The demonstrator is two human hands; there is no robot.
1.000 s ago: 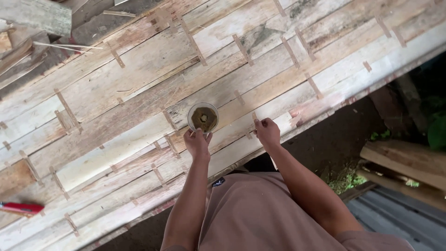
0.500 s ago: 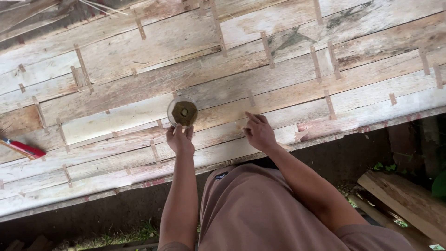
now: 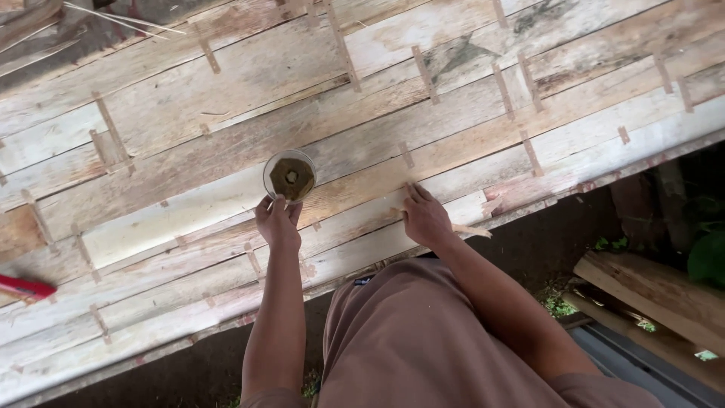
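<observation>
A: Head view, looking down: what fills it?

B: A platform of weathered wooden planks [image 3: 226,83], pale grey and tan, rough-grained and splintery, the boards running from about 8 o'clock up to 2 o'clock. Short thin cleats cross the seams at intervals. Its near edge falls off to dark ground from 7 to 3 o'clock.

A: And off that edge?

B: At 4 o'clock lie stacked timbers [image 3: 657,295], squared and mossy, with green leaves [image 3: 710,257] beside them. The person's brown garment [image 3: 423,340] takes up the bottom middle.

A: The hands?

B: The left hand [image 3: 277,221] sits just left of centre, fingers curled narrow, fingertips touching the near rim of a small glass [image 3: 290,175]. Whether it truly grips the glass cannot be told. The right hand [image 3: 424,217] lies at about 5 o'clock from centre, fingers together and flat on a plank, pinching or pressing a thin wood sliver [image 3: 468,230]; that grip too is unclear.

A: Describe the glass.

B: Round, clear-walled, upright on a plank near the middle, mouth open toward the camera, its long axis pointing straight up. Inside is an olive-brown murky content.

A: The sliver?

B: Pale, narrow, its length pointing toward 4 o'clock, past the platform edge.

A: Anything smaller, any labels?

B: A red object [image 3: 23,288] at 9 o'clock, cut off by the frame. No label is legible on it.
</observation>
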